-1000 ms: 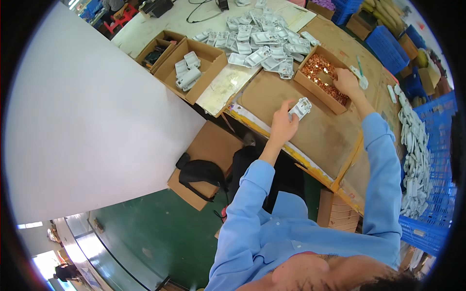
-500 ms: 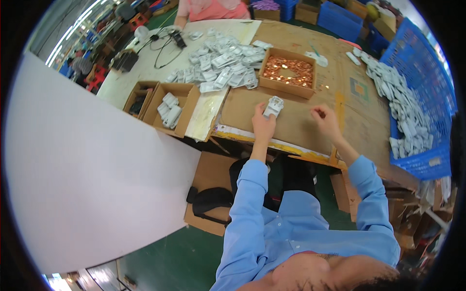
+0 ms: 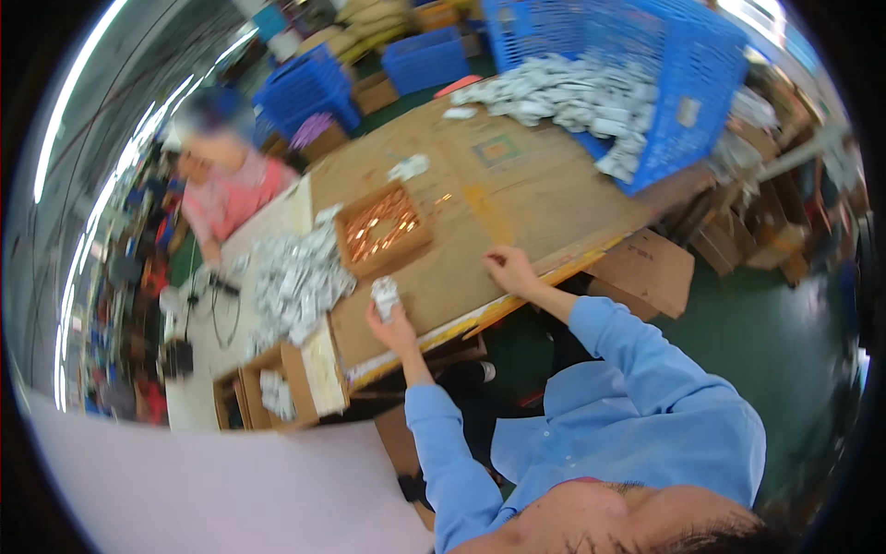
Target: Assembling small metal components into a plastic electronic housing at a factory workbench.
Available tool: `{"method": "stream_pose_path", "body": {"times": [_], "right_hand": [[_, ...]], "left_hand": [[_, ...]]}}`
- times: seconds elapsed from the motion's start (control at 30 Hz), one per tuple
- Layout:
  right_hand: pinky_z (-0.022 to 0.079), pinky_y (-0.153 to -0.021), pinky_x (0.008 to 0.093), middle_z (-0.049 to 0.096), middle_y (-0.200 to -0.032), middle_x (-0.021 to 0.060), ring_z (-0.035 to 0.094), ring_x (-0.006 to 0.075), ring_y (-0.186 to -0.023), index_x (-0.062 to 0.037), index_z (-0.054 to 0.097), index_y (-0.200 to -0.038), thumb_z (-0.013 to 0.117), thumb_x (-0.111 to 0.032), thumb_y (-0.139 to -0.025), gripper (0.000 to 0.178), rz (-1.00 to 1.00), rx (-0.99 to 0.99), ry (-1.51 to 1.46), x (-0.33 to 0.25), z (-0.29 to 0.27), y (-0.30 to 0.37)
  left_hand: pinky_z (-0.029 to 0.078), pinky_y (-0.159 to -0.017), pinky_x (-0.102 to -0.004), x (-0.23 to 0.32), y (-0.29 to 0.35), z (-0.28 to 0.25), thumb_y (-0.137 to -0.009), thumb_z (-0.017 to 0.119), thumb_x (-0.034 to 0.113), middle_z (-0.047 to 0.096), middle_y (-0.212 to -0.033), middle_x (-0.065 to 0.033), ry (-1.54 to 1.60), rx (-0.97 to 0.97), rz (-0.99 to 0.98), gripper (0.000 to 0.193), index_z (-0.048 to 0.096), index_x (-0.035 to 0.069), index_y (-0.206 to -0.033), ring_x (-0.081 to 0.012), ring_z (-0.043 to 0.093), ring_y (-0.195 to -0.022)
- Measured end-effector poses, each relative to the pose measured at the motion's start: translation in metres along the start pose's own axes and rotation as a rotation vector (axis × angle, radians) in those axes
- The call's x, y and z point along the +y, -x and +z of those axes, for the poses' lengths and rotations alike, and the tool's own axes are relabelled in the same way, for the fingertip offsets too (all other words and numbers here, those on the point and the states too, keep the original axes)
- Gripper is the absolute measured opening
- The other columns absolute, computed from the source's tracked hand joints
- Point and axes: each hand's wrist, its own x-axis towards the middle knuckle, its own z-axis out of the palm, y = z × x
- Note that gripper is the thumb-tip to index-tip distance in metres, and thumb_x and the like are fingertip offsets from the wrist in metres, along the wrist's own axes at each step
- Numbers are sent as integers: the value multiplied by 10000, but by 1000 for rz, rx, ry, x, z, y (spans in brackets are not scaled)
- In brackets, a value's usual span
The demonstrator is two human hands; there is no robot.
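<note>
My left hand point(image 3: 397, 330) grips a small white plastic housing point(image 3: 385, 295), held up over the cardboard-covered tabletop near its front edge. To its right, my right hand point(image 3: 513, 271) is closed with the fingertips pressed together. Something small and dark shows at those fingertips, too blurred to name. Just beyond my left hand stands a cardboard box point(image 3: 417, 242) of shiny copper-coloured metal pieces point(image 3: 380, 227). A heap of white plastic housings point(image 3: 300, 286) lies left of that box.
A cardboard box point(image 3: 305, 386) at the near left holds a few white parts. White pieces point(image 3: 572, 92) spill from a tipped blue crate point(image 3: 688, 111) at the far right. A person in pink point(image 3: 235, 198) is across the table, near a dark cable point(image 3: 221, 305).
The whole view has swung to the right and tilted, so the table now slants. My left hand still holds the white plastic housing; my right hand stays closed.
</note>
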Motion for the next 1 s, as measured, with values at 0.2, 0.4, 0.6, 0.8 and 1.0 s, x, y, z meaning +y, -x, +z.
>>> {"method": "stream_pose_path", "body": {"times": [0.2, 0.4, 0.6, 0.8, 1.0], "right_hand": [[518, -756, 409, 677, -897, 185, 652, 345, -859, -17, 682, -915, 618, -164, -842, 176, -116, 84, 117, -1, -9, 0], [517, -723, 410, 676, -865, 178, 654, 347, -820, -43, 654, -931, 603, -138, -846, 137, -22, 65, -4, -18, -12, 4], [515, -671, 379, 674, -802, 142, 651, 292, -734, -36, 632, -917, 617, -130, -845, 119, -68, 59, 7, -16, -13, 4], [516, -714, 422, 671, -843, 172, 650, 352, -809, -31, 625, -921, 586, -121, -829, 134, 2, 31, -20, -20, -17, 4], [509, -744, 439, 669, -891, 180, 640, 368, -858, -47, 623, -940, 567, -159, -839, 161, 44, 16, -9, -19, -10, 3]], "left_hand": [[542, -772, -319, 3, 0, 12, -797, 604, -27, 580, -1179, -168, 6, -55, -25, 504, 460, -39, -1279, -238, 613, -967], [536, -672, -295, 17, 4, 9, -819, 599, -20, 584, -1155, -156, -67, -61, 23, 476, 465, -31, -1275, -218, 623, -891], [519, -632, -275, 16, 2, 7, -828, 608, -11, 577, -1161, -154, -122, -38, 49, 466, 468, -23, -1272, -195, 618, -827], [480, -872, -353, 6, -3, 4, -811, 622, -18, 555, -1207, -179, -151, 18, 97, 472, 467, -67, -1253, -259, 575, -1024], [466, -903, -382, -7, -17, -20, -795, 639, 37, 557, -1218, -199, -180, 38, 35, 534, 465, -94, -1282, -287, 560, -1030]]}}
